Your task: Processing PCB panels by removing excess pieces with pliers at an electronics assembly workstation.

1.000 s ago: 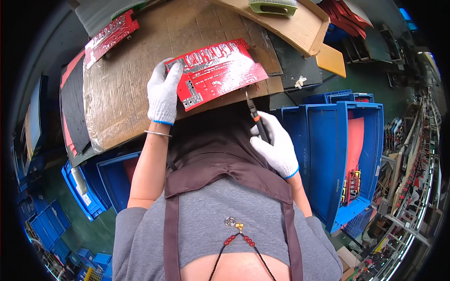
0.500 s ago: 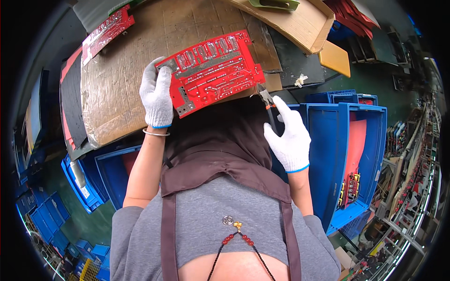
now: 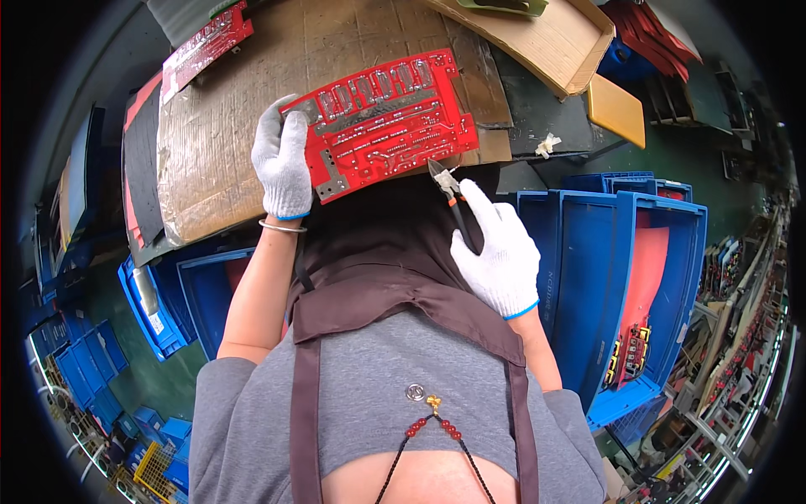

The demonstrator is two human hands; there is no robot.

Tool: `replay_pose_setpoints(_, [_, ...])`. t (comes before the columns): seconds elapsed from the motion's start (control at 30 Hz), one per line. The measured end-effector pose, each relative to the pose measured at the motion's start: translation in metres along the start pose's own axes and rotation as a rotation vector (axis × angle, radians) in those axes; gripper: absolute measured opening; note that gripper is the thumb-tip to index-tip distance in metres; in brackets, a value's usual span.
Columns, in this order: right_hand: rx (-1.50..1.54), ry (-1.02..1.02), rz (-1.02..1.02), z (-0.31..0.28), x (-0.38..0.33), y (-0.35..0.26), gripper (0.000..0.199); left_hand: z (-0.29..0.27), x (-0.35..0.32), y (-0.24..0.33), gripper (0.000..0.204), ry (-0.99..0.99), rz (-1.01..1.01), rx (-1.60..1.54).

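A red circuit board (image 3: 386,126) is held up over the front edge of the cardboard-covered bench, its soldered side showing. My left hand (image 3: 284,164), in a white glove, grips the board's left end with the thumb lying over its face. In my gloved right hand (image 3: 501,256) is a pair of cutting pliers (image 3: 449,193) with dark handles and an orange band. The pliers' tips lie at the board's lower edge, right of its middle; whether they touch it I cannot tell. The palm hides most of the handles.
Brown cardboard (image 3: 218,160) covers the bench, with another red circuit board (image 3: 206,52) at its far left. An open cardboard box (image 3: 546,50) and a yellow block (image 3: 615,112) stand far right. Blue crates (image 3: 588,277) flank me; the right one holds a red sheet and parts.
My right hand and the pliers have moved left along the board's lower edge, from near its right corner. My left hand keeps its hold, and the board is tilted slightly differently.
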State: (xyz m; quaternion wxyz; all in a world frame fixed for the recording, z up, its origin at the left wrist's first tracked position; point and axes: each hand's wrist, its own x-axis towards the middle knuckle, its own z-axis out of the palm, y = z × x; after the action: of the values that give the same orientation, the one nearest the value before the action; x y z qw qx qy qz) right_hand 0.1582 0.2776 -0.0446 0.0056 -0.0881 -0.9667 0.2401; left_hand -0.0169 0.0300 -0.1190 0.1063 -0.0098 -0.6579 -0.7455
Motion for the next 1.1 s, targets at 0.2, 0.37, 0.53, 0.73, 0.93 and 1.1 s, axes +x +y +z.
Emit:
replay_pose_setpoints(0.2, [-0.013,0.063,-0.054,0.0,-0.002,0.01,0.065,-0.002,0.001,-0.002,0.025,0.041,0.093,0.073])
replay_pose_setpoints(0.37, [-0.042,0.051,-0.123,-0.001,-0.001,0.021,0.065,0.004,-0.001,0.006,0.024,0.081,0.14,0.19])
replay_pose_setpoints(0.53, [-0.022,0.163,-0.145,-0.016,0.01,0.035,0.068,-0.002,0.004,-0.001,0.026,0.141,0.157,0.207])
replay_pose_setpoints(0.73, [0.0,0.126,-0.203,-0.015,0.028,0.018,0.069,-0.006,0.006,-0.007,0.03,0.138,0.127,0.206])
replay_pose_setpoints(0.93, [-0.038,0.23,-0.13,-0.014,0.047,0.022,0.068,-0.003,0.002,-0.003,0.031,0.115,0.104,0.186])
replay_pose_setpoints(1.1, [0.013,0.224,-0.09,-0.01,0.059,0.022,0.072,-0.003,0.001,0.0,0.033,0.101,0.064,0.166])
